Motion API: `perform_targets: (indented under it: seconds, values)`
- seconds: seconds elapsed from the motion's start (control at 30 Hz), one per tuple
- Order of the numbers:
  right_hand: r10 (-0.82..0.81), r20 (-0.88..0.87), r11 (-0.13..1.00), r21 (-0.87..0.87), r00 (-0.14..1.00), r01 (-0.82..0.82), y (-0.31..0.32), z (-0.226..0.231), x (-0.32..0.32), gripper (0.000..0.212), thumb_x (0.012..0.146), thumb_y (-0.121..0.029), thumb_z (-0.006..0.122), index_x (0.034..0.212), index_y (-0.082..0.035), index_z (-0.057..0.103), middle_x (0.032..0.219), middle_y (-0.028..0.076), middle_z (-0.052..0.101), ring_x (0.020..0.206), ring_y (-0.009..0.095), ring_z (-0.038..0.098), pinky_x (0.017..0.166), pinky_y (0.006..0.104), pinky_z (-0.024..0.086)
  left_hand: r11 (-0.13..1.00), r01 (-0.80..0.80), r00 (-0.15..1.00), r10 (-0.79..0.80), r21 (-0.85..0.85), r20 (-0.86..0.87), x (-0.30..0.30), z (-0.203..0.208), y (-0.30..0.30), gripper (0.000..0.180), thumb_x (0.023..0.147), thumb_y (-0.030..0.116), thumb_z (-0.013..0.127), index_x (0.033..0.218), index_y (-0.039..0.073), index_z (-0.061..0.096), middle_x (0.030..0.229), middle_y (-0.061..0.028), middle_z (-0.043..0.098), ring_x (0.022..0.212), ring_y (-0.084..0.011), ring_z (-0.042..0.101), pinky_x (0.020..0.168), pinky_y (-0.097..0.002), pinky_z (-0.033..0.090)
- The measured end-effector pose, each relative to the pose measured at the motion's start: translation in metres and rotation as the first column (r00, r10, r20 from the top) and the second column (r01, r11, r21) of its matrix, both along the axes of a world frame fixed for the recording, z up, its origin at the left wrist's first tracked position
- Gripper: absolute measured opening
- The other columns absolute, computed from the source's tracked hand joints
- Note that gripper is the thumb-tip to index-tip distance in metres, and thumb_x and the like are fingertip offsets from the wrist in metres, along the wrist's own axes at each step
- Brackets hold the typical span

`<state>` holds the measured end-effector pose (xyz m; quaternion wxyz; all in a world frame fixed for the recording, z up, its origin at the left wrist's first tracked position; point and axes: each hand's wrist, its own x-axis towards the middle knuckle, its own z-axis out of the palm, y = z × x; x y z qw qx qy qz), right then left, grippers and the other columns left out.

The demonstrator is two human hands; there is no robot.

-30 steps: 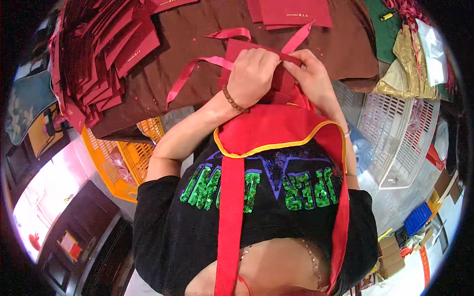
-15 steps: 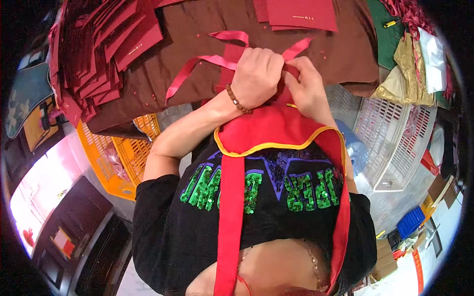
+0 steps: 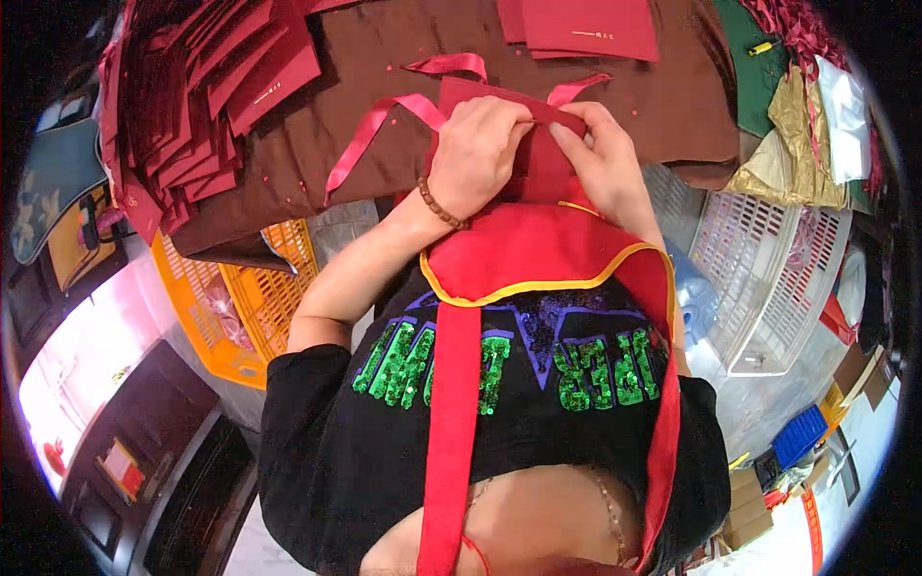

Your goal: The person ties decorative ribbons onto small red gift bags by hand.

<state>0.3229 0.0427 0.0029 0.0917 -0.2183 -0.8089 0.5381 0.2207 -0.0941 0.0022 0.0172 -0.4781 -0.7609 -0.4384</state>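
Observation:
A dark red paper piece (image 3: 549, 161), which looks like a small gift bag or folder, is at the near edge of the brown-covered table. My left hand (image 3: 480, 146) has its fingers closed on the upper edge, at the left. On the right, my right hand (image 3: 603, 154) pinches the same edge between thumb and fingers. Glossy pink-red ribbon (image 3: 376, 134) trails out to the left, and another ribbon end (image 3: 576, 90) shows just beyond the right fingers. How the ribbons join the paper is hidden behind my hands.
Many dark red printed paper pieces (image 3: 274, 82) lie fanned at the left, with a smaller stack (image 3: 591, 29) at the far side. Brown cloth (image 3: 384, 72) covers the table. Below it stand a yellow crate (image 3: 211, 317) and a white crate (image 3: 744, 278). Gold wrapping (image 3: 783, 158) lies right.
My hands have moved apart, the left one shifting left and slightly nearer. More of the dark red paper's upper edge now shows between and beyond them.

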Motion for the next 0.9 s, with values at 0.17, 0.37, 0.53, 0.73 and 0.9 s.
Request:
perform_targets:
  seconds: [0.17,0.37,0.53,0.73,0.9]
  values:
    - [0.054,0.002,0.997,0.061,0.999,-0.054,0.003,0.007,0.000,0.022,0.082,-0.010,0.061,0.100,0.001,0.056,0.077,0.004,0.054,0.062,0.007,0.042,0.056,0.0224,0.039,0.999,-0.036,0.999,0.036,0.023,-0.005,0.002,0.001,0.004,0.008,0.075,0.006,0.061,0.079,0.003,0.055,0.073,-0.0108,0.058,0.071,-0.0295,0.056,0.064,-0.0380,0.042]
    - [0.040,0.005,0.992,0.122,0.999,-0.041,0.002,0.013,0.000,0.024,0.080,-0.013,0.064,0.098,0.001,0.057,0.074,0.005,0.054,0.059,0.009,0.041,0.055,0.0253,0.039,0.999,-0.019,0.999,0.018,-0.028,-0.042,0.004,0.003,0.007,0.008,0.074,0.006,0.061,0.076,0.004,0.053,0.071,-0.0118,0.057,0.069,-0.0295,0.055,0.062,-0.0392,0.041]
    - [0.022,0.014,0.992,0.121,1.000,-0.024,0.002,0.012,0.000,0.026,0.079,-0.014,0.064,0.099,0.001,0.058,0.072,0.004,0.053,0.059,0.009,0.041,0.054,0.0254,0.038,1.000,-0.030,0.997,0.030,-0.001,-0.077,0.006,0.002,0.008,0.007,0.075,0.006,0.060,0.076,0.003,0.053,0.070,-0.0121,0.056,0.066,-0.0300,0.055,0.060,-0.0392,0.041]
    - [0.014,0.079,0.994,0.108,0.997,-0.023,0.001,0.017,-0.001,0.026,0.079,-0.013,0.064,0.099,0.002,0.057,0.072,0.005,0.052,0.058,0.009,0.040,0.054,0.0254,0.038,0.999,-0.018,0.997,0.021,0.037,-0.072,0.005,0.000,0.008,0.008,0.076,0.006,0.059,0.075,0.003,0.053,0.070,-0.0123,0.055,0.066,-0.0302,0.054,0.060,-0.0389,0.041]
    - [0.037,0.005,0.988,0.150,0.999,-0.037,0.001,0.012,0.001,0.025,0.079,-0.012,0.064,0.099,0.002,0.057,0.072,0.004,0.052,0.059,0.009,0.040,0.054,0.0247,0.038,1.000,-0.005,0.995,0.005,-0.002,-0.103,0.006,0.000,0.009,0.008,0.076,0.005,0.059,0.075,0.003,0.051,0.069,-0.0126,0.054,0.064,-0.0303,0.053,0.059,-0.0387,0.040]
